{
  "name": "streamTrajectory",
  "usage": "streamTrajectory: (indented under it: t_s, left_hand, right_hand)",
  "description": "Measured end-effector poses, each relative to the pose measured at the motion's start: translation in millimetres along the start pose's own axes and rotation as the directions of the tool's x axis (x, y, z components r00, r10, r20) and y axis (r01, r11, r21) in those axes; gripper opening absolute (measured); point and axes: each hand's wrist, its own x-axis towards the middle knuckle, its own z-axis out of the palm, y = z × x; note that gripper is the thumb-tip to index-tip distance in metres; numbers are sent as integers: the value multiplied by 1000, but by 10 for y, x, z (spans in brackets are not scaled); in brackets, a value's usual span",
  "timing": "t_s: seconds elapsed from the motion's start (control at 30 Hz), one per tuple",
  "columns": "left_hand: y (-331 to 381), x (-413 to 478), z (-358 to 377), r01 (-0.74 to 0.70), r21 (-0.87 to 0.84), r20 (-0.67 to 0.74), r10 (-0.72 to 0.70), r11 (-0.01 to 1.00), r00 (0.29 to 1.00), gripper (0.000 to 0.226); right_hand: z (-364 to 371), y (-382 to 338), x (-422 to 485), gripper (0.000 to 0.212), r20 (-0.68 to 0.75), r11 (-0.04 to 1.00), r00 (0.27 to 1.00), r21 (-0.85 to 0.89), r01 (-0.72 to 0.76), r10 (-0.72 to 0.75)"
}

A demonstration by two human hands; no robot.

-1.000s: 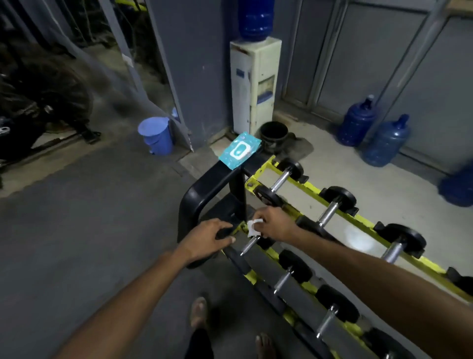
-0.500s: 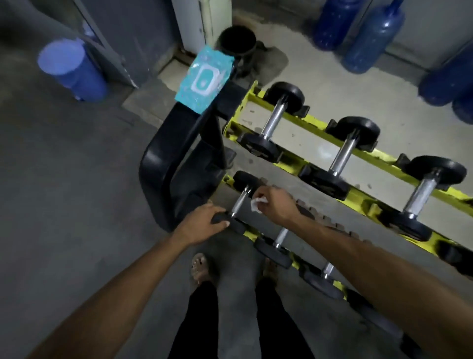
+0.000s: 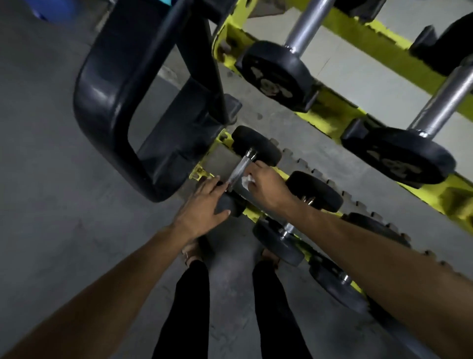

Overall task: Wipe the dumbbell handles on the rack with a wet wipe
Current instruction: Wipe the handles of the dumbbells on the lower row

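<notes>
1. I saw the right hand [image 3: 268, 187] pinching the wet wipe [image 3: 246, 181] just beside the knurled handle [image 3: 239, 169] of the end dumbbell on the lower tier of the rack [image 3: 330, 115]
2. The left hand [image 3: 202, 207] lay on that dumbbell's near head [image 3: 230, 203], fingers fairly straight

Only a crumpled white corner of the wet wipe [image 3: 246, 181] shows from the right hand [image 3: 268, 188], whose curled fingers cover the rest, and the left hand [image 3: 202, 208] lies over most of the small dumbbell's near head [image 3: 223, 203]. The right forearm [image 3: 358, 246] hides the handle of the next lower dumbbell [image 3: 316, 191], while the first upper dumbbell [image 3: 275, 74] and the second upper dumbbell [image 3: 399, 161] lose their far ends to the top and right edges. The raised markings on their heads are too smeared to read, and a blue shape [image 3: 53, 9] and a teal scrap [image 3: 167, 2] at the top edge are cut off beyond telling.
</notes>
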Motion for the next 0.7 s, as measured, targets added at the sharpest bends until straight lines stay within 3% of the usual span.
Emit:
streamTrajectory:
  t_s: [0.23, 0.37, 0.47, 0.57, 0.63, 0.7]
  left_hand:
    - [-159, 83, 350, 6, 52, -98, -1, 999, 995, 87]
    - [-210, 143, 429, 78, 43, -154, -71, 996, 986, 103]
    - [-230, 128, 450, 72, 83, -165, -57, 994, 985, 103]
    - [-286, 30, 462, -33, 156, -180, 61, 987, 982, 89]
    - [-368, -29, 465, -109, 212, -183, 149, 971, 972, 85]
    - [-467, -50, 472, -164, 278, -175, 218, 946, 960, 84]
  right_hand:
    - [558, 72, 171, 20, 6, 934, 974, -282, 219, -227]
    - [616, 218, 253, 32, 262, 755, 893, -479, 449, -365]
    - [561, 428, 439, 51, 176, 753, 956, -589, 293, -234]
    - [469, 503, 560, 61, 45, 860, 996, -503, 88, -75]
    - [513, 415, 524, 56, 90, 856, 990, -498, 142, -112]
    - [512, 202, 426, 41, 250, 812, 953, -512, 281, -172]
